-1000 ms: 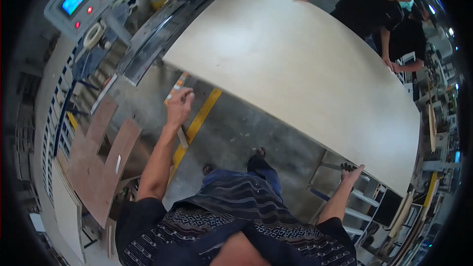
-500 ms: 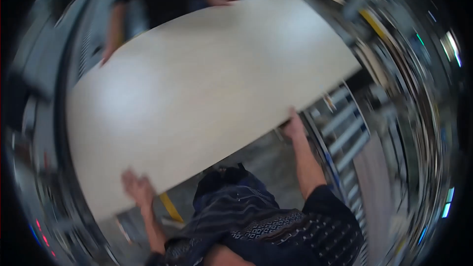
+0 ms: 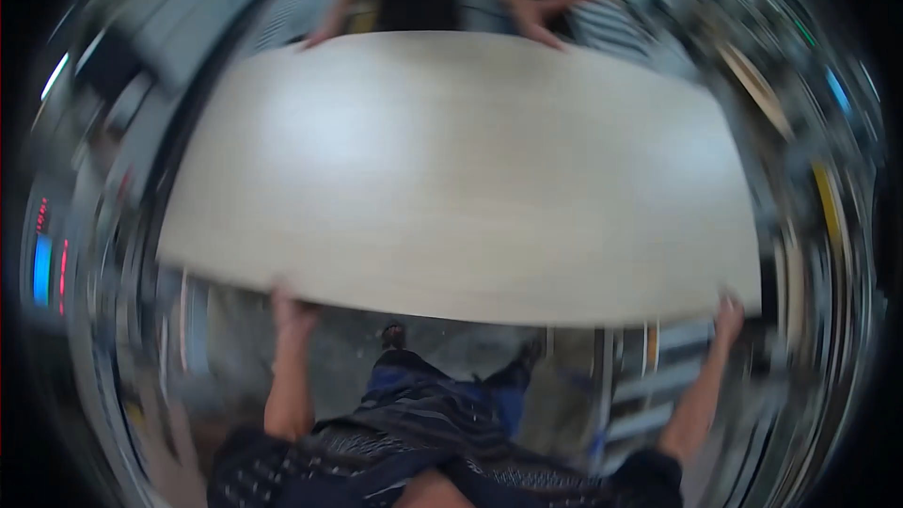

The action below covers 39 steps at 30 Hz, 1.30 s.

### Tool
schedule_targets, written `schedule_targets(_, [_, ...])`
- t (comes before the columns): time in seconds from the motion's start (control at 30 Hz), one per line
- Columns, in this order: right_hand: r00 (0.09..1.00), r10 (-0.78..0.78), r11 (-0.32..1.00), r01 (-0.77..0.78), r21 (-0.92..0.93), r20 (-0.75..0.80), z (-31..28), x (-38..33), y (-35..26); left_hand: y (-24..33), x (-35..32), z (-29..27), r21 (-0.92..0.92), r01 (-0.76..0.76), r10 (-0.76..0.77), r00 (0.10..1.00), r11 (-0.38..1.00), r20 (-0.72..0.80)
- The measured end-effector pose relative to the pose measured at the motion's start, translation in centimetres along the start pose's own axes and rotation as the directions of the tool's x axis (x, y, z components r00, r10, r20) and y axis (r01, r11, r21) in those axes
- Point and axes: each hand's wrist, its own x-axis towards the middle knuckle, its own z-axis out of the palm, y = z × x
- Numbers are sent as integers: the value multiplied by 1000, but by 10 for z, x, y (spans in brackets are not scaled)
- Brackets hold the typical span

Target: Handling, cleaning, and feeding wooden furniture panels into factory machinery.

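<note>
Plain pale panel [image 3: 461, 179]
Left hand [image 3: 295, 312] and right hand [image 3: 729, 315] grip its near edge; blue screen [image 3: 42, 270] far left, too blurred to read.

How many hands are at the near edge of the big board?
2: left hand toward the left end of the board, right hand by its right corner. Some fingers may be hidden.

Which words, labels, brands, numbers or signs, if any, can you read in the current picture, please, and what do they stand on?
None can be read.
Pale board: no lettering visible on its upper face.
Blue screen at far left: too blurred to read.
Red lights beside it: smeared streaks, nothing legible.
</note>
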Motion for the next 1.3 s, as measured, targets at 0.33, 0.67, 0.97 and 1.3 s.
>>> schedule_targets(0.33, [908,209,937,-80,-339,363,-25,180,-96,-181,-107,193,-154,-244,171,908,957,-382])
schedule_targets(0.67, [842,147,987,-91,-132,518,-90,199,-14,-216,-90,220,-76,-210,162,902,975,-401])
schedule_targets(0.97, [877,409,893,-327,-309,254,-166,93,45,-183,-128,186,80,-215,225,829,973,-513])
schedule_targets(1.3, [916,344,939,-332,-95,204,-260,-84,157,-119,-151,101,53,-245,246,895,968,-372])
